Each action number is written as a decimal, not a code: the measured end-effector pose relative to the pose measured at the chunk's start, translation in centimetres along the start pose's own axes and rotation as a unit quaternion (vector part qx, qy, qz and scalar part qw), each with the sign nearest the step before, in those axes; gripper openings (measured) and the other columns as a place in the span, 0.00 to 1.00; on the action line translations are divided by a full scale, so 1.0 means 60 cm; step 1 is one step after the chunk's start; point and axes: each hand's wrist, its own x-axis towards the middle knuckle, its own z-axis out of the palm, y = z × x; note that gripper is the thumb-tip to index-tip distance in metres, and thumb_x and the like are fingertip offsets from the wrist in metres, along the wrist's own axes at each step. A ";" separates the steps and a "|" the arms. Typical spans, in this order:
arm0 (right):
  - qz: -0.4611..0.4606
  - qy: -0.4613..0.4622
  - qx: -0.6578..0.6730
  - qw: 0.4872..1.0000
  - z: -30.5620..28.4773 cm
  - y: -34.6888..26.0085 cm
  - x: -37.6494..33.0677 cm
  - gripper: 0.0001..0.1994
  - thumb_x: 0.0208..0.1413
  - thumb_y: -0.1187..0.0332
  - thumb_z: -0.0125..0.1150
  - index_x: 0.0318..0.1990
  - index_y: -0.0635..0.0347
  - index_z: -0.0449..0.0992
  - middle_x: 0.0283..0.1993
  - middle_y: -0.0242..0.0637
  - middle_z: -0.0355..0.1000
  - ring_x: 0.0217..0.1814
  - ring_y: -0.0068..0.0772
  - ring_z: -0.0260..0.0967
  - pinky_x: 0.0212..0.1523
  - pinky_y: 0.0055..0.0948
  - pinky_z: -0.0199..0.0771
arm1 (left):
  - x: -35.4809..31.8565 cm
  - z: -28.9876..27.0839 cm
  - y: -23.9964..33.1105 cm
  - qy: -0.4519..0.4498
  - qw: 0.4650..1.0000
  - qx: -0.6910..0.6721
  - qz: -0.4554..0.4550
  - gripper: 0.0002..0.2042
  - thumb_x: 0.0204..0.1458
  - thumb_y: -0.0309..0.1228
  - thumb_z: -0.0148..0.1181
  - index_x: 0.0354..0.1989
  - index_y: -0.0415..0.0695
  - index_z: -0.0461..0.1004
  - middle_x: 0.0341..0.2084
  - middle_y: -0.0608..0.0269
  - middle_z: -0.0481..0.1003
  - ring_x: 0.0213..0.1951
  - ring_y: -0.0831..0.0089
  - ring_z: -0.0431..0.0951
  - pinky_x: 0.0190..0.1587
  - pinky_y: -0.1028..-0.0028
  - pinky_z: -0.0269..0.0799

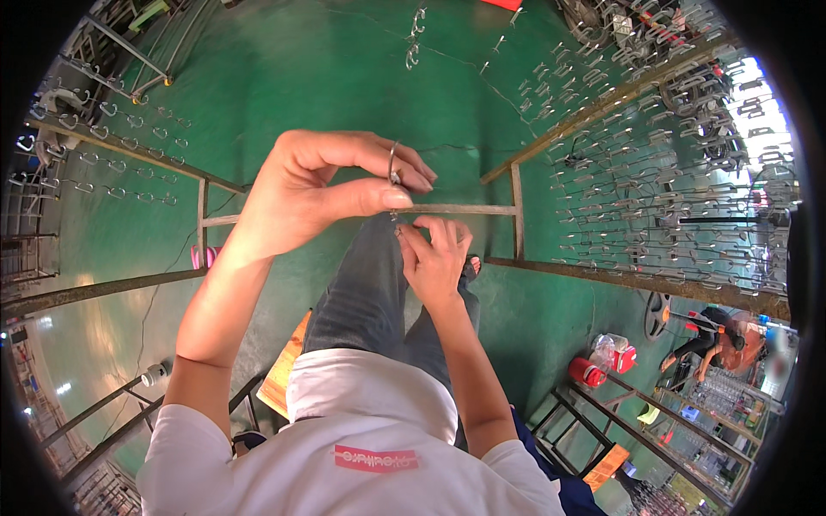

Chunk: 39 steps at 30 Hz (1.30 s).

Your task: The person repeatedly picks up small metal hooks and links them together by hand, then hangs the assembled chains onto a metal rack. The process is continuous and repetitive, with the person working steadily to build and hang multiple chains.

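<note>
My left hand (340, 172) is raised in front of me, its thumb and fingers pinching a thin curved metal hook (393, 155). Just below it, my right hand (437, 258) has its fingertips pressed together at the lower end of a short piece of wire (395, 217) that hangs under the hook. Whether the wire and the hook are one piece is too small to tell. Farther off, a short chain of shiny S-shaped hooks (415, 39) hangs in the air.
Rows of metal hooks (637, 198) hang along a rack on the right, with more hooks (112, 138) on the left. A metal frame bar (465, 209) crosses ahead. Wooden stool (284, 370) under me, red container (588, 371) and another person (710, 344) to the right.
</note>
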 end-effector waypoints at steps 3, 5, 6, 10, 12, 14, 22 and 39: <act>0.007 -0.004 -0.010 1.000 0.000 0.004 -0.003 0.06 0.44 0.70 0.65 0.32 0.50 0.80 0.37 0.27 0.66 0.41 0.31 0.65 0.53 0.46 0.57 | 0.003 0.006 -0.001 -0.028 0.998 -0.002 0.047 0.05 0.46 0.18 0.64 0.32 0.37 0.79 0.34 0.53 0.79 0.43 0.64 0.79 0.46 0.69 0.75; 0.005 0.001 -0.010 1.000 0.000 0.004 -0.006 0.06 0.44 0.70 0.66 0.32 0.50 0.80 0.37 0.27 0.66 0.42 0.31 0.65 0.53 0.46 0.57 | 0.002 0.008 0.000 -0.032 0.998 0.001 0.049 0.05 0.46 0.18 0.64 0.32 0.37 0.79 0.34 0.53 0.79 0.43 0.64 0.79 0.46 0.69 0.75; 0.004 0.003 -0.010 1.000 0.000 0.004 -0.006 0.06 0.44 0.70 0.66 0.32 0.50 0.80 0.37 0.27 0.66 0.42 0.31 0.65 0.53 0.46 0.56 | 0.002 0.009 0.000 -0.035 0.998 -0.001 0.052 0.05 0.46 0.18 0.64 0.32 0.38 0.79 0.34 0.53 0.79 0.43 0.64 0.79 0.45 0.69 0.75; 0.008 0.007 -0.009 1.000 0.003 0.002 -0.008 0.06 0.43 0.70 0.66 0.32 0.50 0.80 0.37 0.27 0.66 0.42 0.31 0.65 0.53 0.45 0.57 | -0.002 0.010 0.003 -0.038 0.998 0.012 0.056 0.06 0.46 0.18 0.65 0.33 0.38 0.79 0.34 0.54 0.79 0.43 0.64 0.79 0.45 0.70 0.76; 0.007 0.008 -0.006 1.000 0.004 0.000 -0.008 0.06 0.44 0.70 0.66 0.32 0.51 0.80 0.37 0.27 0.66 0.41 0.31 0.65 0.53 0.45 0.57 | -0.003 0.011 0.005 -0.041 0.997 0.018 0.061 0.06 0.46 0.18 0.65 0.33 0.38 0.79 0.34 0.54 0.79 0.43 0.64 0.79 0.45 0.70 0.76; 0.006 0.010 -0.001 1.000 0.008 -0.001 -0.006 0.06 0.44 0.70 0.66 0.32 0.51 0.80 0.36 0.27 0.66 0.41 0.31 0.65 0.53 0.45 0.57 | -0.003 0.011 0.007 -0.043 0.997 0.016 0.061 0.06 0.46 0.18 0.65 0.33 0.38 0.79 0.34 0.54 0.79 0.43 0.64 0.79 0.45 0.70 0.76; 0.028 0.001 0.012 1.000 0.026 -0.003 -0.003 0.05 0.45 0.69 0.66 0.32 0.51 0.80 0.36 0.26 0.67 0.41 0.31 0.66 0.51 0.43 0.57 | -0.010 0.009 0.009 -0.003 1.000 0.013 0.017 0.10 0.39 0.26 0.70 0.30 0.38 0.80 0.32 0.51 0.79 0.41 0.58 0.79 0.54 0.57 0.69; 0.100 -0.048 0.003 0.994 0.009 0.028 -0.014 0.14 0.46 0.65 0.67 0.43 0.49 0.78 0.39 0.30 0.70 0.44 0.33 0.68 0.52 0.40 0.59 | -0.001 -0.014 -0.008 -0.032 0.999 0.019 0.025 0.05 0.48 0.19 0.64 0.34 0.38 0.79 0.36 0.55 0.79 0.42 0.68 0.78 0.45 0.72 0.75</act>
